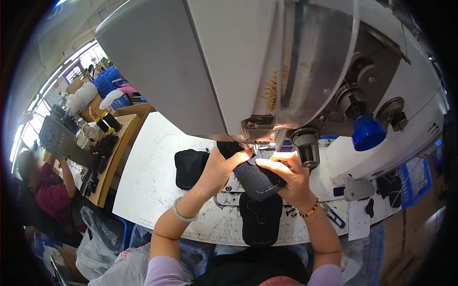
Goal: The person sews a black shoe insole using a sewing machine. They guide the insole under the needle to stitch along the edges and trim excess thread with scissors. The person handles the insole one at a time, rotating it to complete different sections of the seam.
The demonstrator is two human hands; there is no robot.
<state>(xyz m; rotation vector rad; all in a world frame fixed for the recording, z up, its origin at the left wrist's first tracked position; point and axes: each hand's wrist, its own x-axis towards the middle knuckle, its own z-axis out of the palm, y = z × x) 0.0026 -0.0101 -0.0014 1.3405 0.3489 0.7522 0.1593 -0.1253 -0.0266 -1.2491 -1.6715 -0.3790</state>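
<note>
A dark, woven-textured fabric piece [258,180] with a light stitched line near its lower edge lies under the needle area of a large white sewing machine [229,62]. My left hand [220,168] pinches its left side, thumb pointing toward the needle. From the other side my right hand [290,175] grips the piece, thumb on top and fingers partly hidden beneath. Left of my left hand rests a black fabric piece [190,170]. Another black piece [260,220], also stitched, lies at the table's front edge between my forearms.
Blue-handled thread snips [334,215] and a white paper sheet [359,220] lie right of my right forearm. The white table [143,190] carries dark lint. A blue crate [414,178] stands at the right. At the left a co-worker [52,190] sits by another machine [64,138].
</note>
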